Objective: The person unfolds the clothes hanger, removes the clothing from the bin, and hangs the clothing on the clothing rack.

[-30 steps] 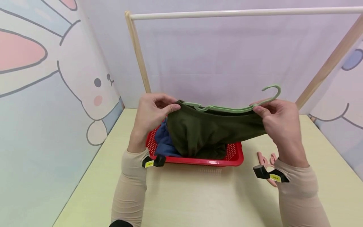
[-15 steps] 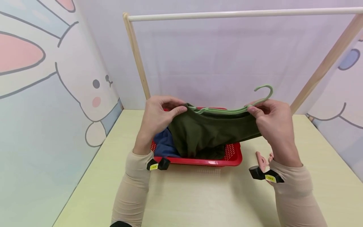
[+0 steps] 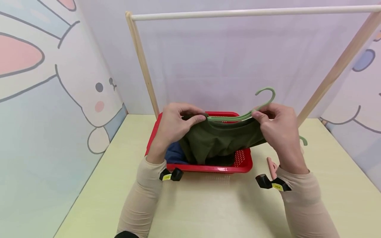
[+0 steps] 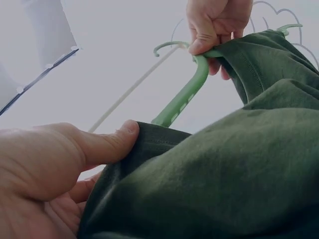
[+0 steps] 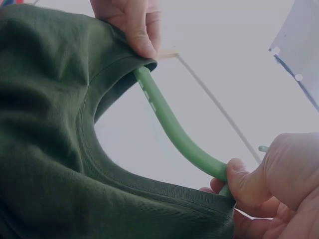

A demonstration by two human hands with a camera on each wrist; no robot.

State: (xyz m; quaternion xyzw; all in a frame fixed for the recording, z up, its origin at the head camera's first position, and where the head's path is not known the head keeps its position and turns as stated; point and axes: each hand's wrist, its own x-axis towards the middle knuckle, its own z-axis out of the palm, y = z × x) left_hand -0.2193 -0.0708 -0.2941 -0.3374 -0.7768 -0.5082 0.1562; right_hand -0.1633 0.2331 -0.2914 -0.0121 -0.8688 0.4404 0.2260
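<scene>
A dark green shirt [image 3: 220, 138] is stretched between both hands above the red basket [image 3: 205, 169]. My left hand [image 3: 178, 124] pinches the neckline at its left end, thumb on top. My right hand [image 3: 278, 130] grips the green clothes hanger [image 5: 184, 144] near the base of its hook, together with the neckline's right end. In the right wrist view one hanger arm runs across the neck opening and its tip goes under the collar beside the left fingers. The hanger's other arm is mostly inside the shirt; a green end [image 4: 289, 27] shows past the cloth in the left wrist view.
Blue cloth [image 3: 175, 153] lies in the basket's left part. A pink hanger [image 3: 272, 167] is on the table [image 3: 208, 205], partly behind the right wrist. A rack with a white rail [image 3: 253, 12] and wooden posts [image 3: 143, 62] stands over the back.
The left hand has moved right, drawing the neckline over the hanger's left arm, whose notch is now covered. The right hand has shifted left with the hanger. A green tip now shows beyond the right wrist.
</scene>
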